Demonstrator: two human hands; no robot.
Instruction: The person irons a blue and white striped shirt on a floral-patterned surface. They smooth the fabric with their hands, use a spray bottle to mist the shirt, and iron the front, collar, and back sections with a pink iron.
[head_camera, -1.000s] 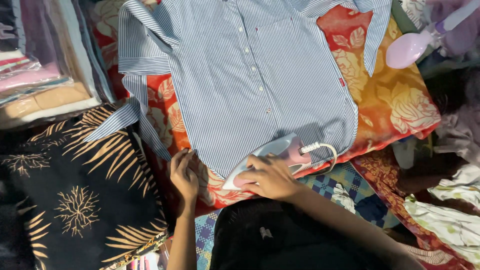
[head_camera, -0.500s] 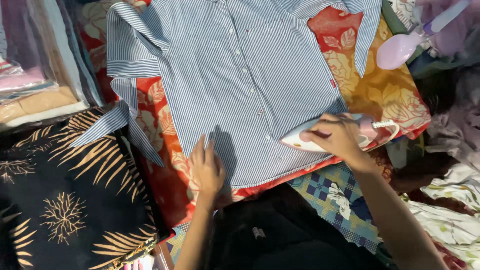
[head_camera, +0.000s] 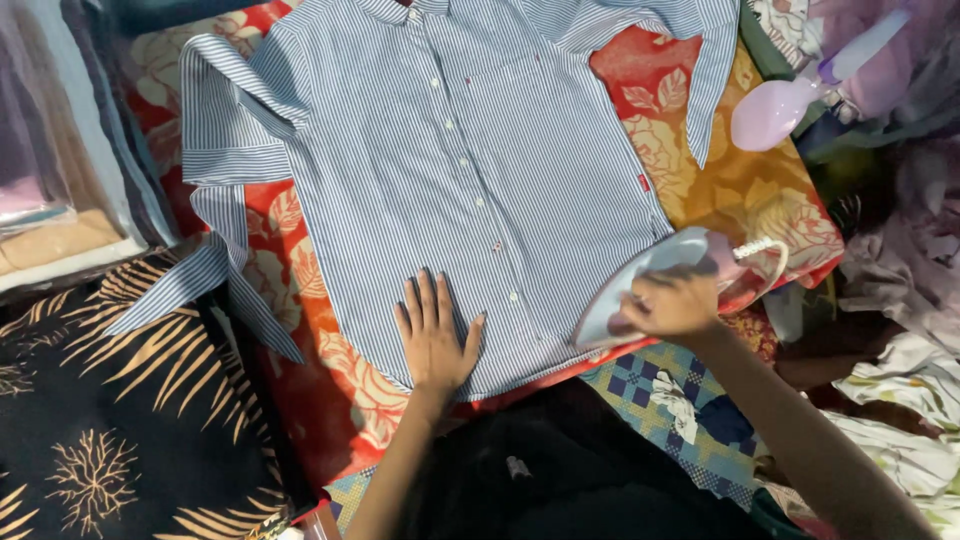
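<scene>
Lying flat on a red floral cloth (head_camera: 330, 400), a blue striped shirt (head_camera: 470, 170) runs lengthwise with its collar pointing away from the person. The left hand (head_camera: 435, 335), fingers spread, presses the shirt's hem. The right hand (head_camera: 675, 305) grips an iron (head_camera: 650, 280), tilted up at the shirt's lower right edge.

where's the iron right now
In the head view the iron sits at the lower right edge of the striped shirt, tilted up under the right hand, with the left hand flat on the shirt's hem nearby.
</scene>
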